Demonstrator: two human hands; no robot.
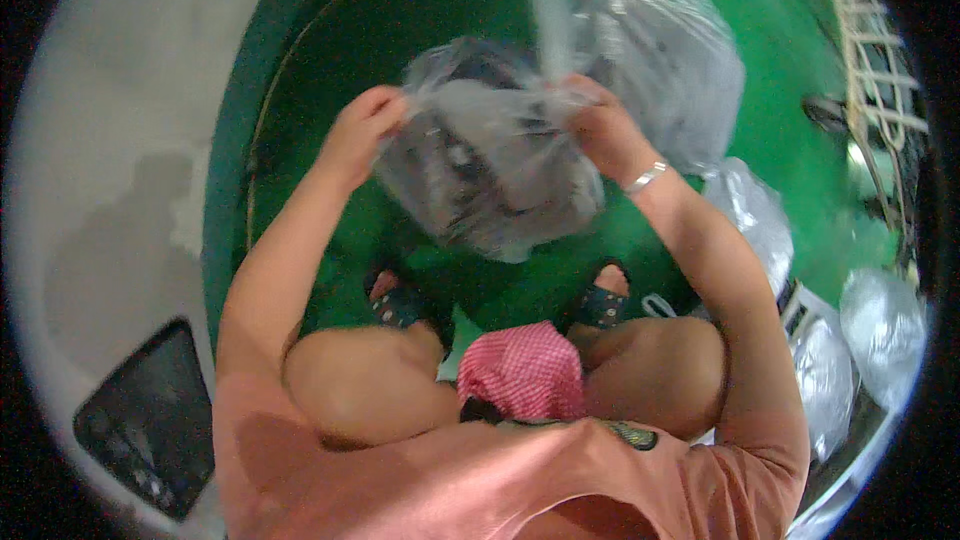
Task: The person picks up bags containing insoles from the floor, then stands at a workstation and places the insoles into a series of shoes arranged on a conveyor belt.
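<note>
A clear plastic bag point(490, 175) with dark and grey contents hangs over the green floor in front of my feet. My left hand point(372, 125) pinches the left side of its gathered upper edge. On the opposite side, my right hand point(603, 125) is closed on the plastic too. A blurred strip of clear plastic point(550, 15) sticks up beside my right fingers; whether it belongs to the bag I cannot tell. Just beyond that hand stands a second, full clear bag point(665, 65) with greyish contents.
More clear plastic bags point(755, 215) lie along my right side, one bundle point(885, 330) farther out. At the far right is a frame with white webbing point(875, 50) and dark wheels point(825, 112). A pale wall point(130, 110) curves along the left. Pink checked cloth point(522, 370) lies between my knees.
</note>
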